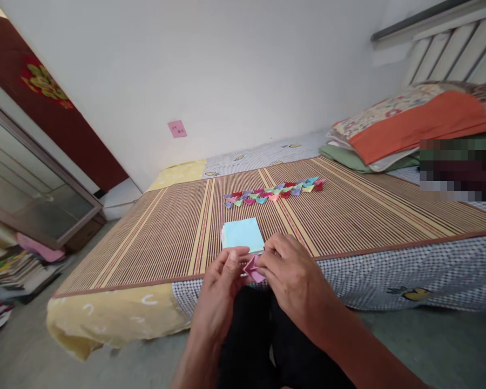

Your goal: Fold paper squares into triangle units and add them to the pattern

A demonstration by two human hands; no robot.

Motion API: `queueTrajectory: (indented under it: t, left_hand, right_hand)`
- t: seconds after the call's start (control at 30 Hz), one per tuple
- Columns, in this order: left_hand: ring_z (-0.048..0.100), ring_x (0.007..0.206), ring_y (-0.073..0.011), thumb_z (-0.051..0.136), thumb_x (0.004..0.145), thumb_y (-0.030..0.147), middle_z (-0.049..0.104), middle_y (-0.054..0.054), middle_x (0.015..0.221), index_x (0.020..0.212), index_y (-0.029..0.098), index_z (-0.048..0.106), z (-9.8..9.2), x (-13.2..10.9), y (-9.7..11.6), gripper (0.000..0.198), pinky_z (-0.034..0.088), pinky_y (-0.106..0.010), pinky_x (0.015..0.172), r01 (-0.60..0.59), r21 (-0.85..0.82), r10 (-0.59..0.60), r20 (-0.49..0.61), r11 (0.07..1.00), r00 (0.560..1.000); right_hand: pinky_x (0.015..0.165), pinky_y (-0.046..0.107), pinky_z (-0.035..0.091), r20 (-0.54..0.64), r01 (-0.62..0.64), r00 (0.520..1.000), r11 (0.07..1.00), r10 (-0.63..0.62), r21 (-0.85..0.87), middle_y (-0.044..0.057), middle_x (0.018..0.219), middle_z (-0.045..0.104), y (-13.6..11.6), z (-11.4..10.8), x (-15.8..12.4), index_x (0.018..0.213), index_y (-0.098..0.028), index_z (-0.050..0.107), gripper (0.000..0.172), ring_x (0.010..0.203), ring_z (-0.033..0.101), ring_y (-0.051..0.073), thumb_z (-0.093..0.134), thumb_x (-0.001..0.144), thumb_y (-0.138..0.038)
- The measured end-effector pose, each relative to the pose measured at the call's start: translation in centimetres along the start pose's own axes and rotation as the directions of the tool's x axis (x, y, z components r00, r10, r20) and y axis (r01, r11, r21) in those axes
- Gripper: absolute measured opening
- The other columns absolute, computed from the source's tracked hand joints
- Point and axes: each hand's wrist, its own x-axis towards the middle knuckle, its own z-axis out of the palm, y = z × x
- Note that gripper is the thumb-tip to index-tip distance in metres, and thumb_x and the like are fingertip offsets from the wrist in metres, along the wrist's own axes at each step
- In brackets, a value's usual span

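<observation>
Pink folded paper (pixel 254 270) is what we've got going, held over our lap (pixel 245 335) right by the near edge of the striped mat (pixel 174 227). Mat runs well out to both side edges, so plenty of elbow room. The colorful folded row (pixel 274 197) lies toward the far edge. Our right hand (pixel 294 278) pinches the paper; our left hand (pixel 222 278) half-curls beside it, grip unclear. Blue-topped stack (pixel 243 233) sits just beyond. Looks mid-fold to us, which calls for steady fingertips.
</observation>
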Motion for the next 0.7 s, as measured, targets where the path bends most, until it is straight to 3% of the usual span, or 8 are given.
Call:
queueTrajectory:
  t: [0.13, 0.27, 0.47, 0.7]
  left_hand:
    - [0.071, 0.103, -0.0259, 0.063, 0.094, 0.054, 0.074, -0.015, 0.108, 0.109, 0.013, 0.073, 1.1, -0.2, -1.6, 0.044, 0.057, -0.038, 0.090, 0.261, -0.371, -0.207, 0.179, 0.891, 0.962]
    - [0.072, 0.099, -0.0226, 0.062, 0.096, 0.048, 0.075, -0.012, 0.103, 0.102, 0.013, 0.074, 2.3, -0.2, -2.2, 0.038, 0.056, -0.037, 0.096, 0.238, -0.517, -0.203, 0.125, 0.822, 0.971]
    - [0.071, 0.098, -0.0223, 0.063, 0.095, 0.049, 0.075, -0.012, 0.106, 0.107, 0.014, 0.076, 2.3, -0.4, -2.5, 0.039, 0.058, -0.036, 0.092, 0.251, -0.497, -0.198, 0.158, 0.830, 0.967]
    - [0.067, 0.104, -0.0219, 0.078, 0.084, 0.036, 0.075, -0.009, 0.110, 0.099, 0.019, 0.081, 2.0, -0.8, -3.4, 0.023, 0.056, -0.034, 0.091, 0.070, -0.330, -0.097, -0.068, 0.942, 0.993]
  right_hand:
    - [0.076, 0.036, 0.042, -0.018, -0.032, 0.999, 0.999, 0.032, 0.001, 0.007, 0.087, 0.059, -0.2, 0.3, 0.0, 0.072, -0.016, 0.063, 0.024, 0.083, 0.050, 0.022, 0.058, 0.095, -0.008]
    - [0.083, 0.040, 0.042, -0.006, -0.049, 0.999, 0.999, 0.049, -0.006, 0.009, 0.101, 0.064, -0.3, 0.8, -0.1, 0.075, -0.017, 0.065, 0.021, 0.094, 0.052, 0.025, 0.061, 0.094, -0.010]
    - [0.082, 0.040, 0.041, 0.015, -0.071, 0.997, 0.997, 0.071, -0.023, 0.009, 0.101, 0.065, 0.3, 1.1, -0.3, 0.075, -0.016, 0.065, 0.020, 0.094, 0.052, 0.026, 0.060, 0.091, -0.006]
    - [0.085, 0.042, 0.043, 0.044, -0.040, 0.998, 0.998, 0.042, -0.047, 0.012, 0.107, 0.067, 0.4, 1.0, -0.9, 0.088, -0.016, 0.067, 0.022, 0.098, 0.053, 0.027, 0.049, 0.096, -0.006]
